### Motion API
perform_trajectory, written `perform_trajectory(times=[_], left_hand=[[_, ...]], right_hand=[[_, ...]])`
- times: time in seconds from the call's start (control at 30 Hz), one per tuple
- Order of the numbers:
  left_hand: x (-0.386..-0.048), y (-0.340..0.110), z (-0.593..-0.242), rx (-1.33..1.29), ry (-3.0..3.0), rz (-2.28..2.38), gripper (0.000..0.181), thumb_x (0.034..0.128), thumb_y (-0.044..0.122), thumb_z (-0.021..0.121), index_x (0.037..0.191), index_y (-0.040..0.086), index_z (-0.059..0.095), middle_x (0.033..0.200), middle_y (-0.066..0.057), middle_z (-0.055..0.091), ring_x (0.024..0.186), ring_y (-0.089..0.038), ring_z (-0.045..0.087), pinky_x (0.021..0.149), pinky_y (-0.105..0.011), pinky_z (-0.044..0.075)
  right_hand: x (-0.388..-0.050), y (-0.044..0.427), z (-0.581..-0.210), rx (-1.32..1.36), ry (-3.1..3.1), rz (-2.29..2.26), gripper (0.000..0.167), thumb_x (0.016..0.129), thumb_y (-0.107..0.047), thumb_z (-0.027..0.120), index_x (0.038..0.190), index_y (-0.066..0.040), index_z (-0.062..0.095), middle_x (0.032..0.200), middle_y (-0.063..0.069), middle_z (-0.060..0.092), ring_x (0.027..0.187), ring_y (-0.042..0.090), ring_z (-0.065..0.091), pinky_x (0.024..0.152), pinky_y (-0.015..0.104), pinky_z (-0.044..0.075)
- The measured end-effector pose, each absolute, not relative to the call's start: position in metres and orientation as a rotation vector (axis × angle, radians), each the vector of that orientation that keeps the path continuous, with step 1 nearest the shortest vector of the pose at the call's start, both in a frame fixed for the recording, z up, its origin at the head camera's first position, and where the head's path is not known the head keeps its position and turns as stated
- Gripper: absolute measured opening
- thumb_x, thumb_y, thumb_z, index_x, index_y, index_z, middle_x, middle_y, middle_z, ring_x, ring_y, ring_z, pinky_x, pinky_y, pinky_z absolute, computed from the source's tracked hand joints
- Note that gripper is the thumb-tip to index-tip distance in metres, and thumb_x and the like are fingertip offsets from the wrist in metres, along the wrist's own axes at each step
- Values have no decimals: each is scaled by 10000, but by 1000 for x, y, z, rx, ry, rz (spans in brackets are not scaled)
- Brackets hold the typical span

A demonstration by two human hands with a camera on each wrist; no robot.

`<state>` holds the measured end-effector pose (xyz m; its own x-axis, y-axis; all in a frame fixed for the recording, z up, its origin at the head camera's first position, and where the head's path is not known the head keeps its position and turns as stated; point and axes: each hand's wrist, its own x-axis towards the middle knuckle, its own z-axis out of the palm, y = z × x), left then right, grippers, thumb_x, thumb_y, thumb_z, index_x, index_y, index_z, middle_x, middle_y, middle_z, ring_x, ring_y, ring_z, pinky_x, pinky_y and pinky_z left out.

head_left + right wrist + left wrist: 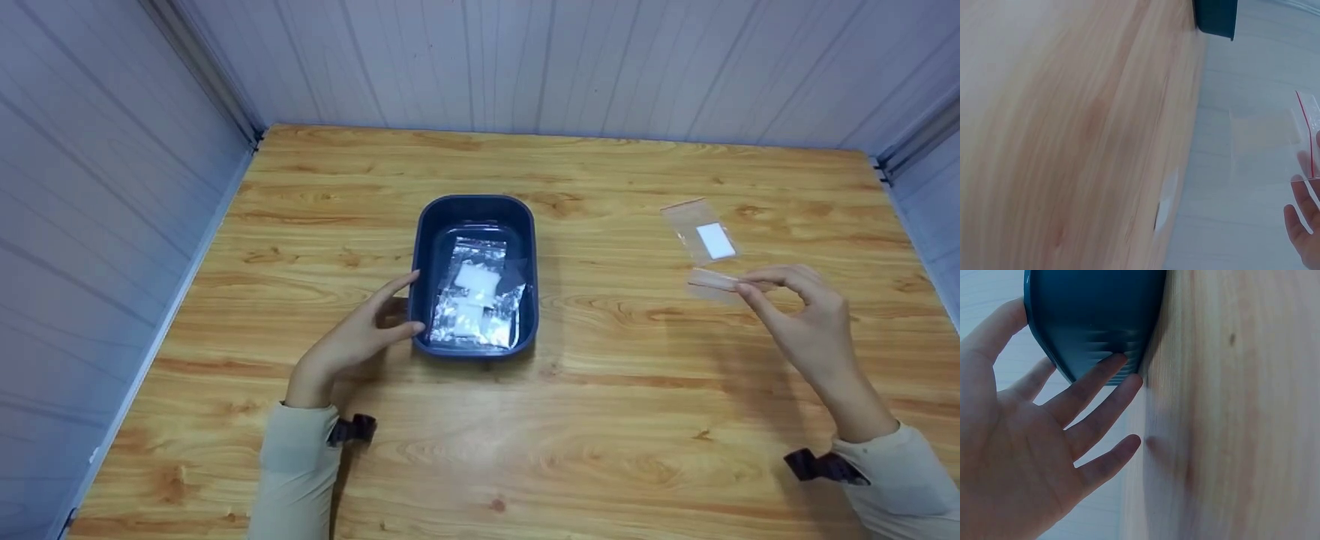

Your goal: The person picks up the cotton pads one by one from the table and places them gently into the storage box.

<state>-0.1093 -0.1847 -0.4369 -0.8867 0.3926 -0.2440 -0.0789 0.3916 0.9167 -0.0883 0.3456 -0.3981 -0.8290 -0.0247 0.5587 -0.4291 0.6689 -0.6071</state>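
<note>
A clear bag (pixel 712 280) is held above the table (pixel 600 435), pinched at one edge by the right hand (pixel 817 322) and pointed leftward. The tub (pixel 533 315) is set well to that hand's left, its long axis directed away from the person; its left side is touched by the nearer left hand (pixel 349 341), fingers loosely spread. Inside, bagged white pieces (pixel 476 300) are seen. Another bag (pixel 716 240) is laid just beyond the held one.

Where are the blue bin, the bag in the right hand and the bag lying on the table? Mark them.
Blue bin (pixel 476 212), head view: inner far wall.
Held bag (pixel 1266 163), right wrist view: clear plastic.
Lying bag (pixel 684 226), head view: clear plastic.
</note>
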Motion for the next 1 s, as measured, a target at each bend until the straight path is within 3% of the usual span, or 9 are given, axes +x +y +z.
perform_trajectory(times=[0.23,0.63,1.0], left_hand=[[-109,-185,-436,281,2242,1489,775,929,330,702,1563,362,257,1544,-147,362,1382,-338,388,1153,-545,256],[-109,-184,-435,294,2242,1498,764,939,323,695,1568,326,263,1518,-131,398,1360,-324,413,1141,-516,300],[-110,-184,-435,298,2242,1494,763,940,319,692,1568,333,259,1533,-131,378,1366,-329,407,1140,-520,301]], right_hand=[[-92,328,-397,339,-2350,1111,161,801,79,776,948,19,755,926,130,718,951,-2,574,886,161,401],[-99,296,-384,378,-2259,1313,127,843,66,742,956,11,758,943,142,713,919,124,609,886,231,438],[-100,259,-367,398,-2159,1421,113,828,148,703,922,87,719,902,142,715,898,81,622,953,248,441]])
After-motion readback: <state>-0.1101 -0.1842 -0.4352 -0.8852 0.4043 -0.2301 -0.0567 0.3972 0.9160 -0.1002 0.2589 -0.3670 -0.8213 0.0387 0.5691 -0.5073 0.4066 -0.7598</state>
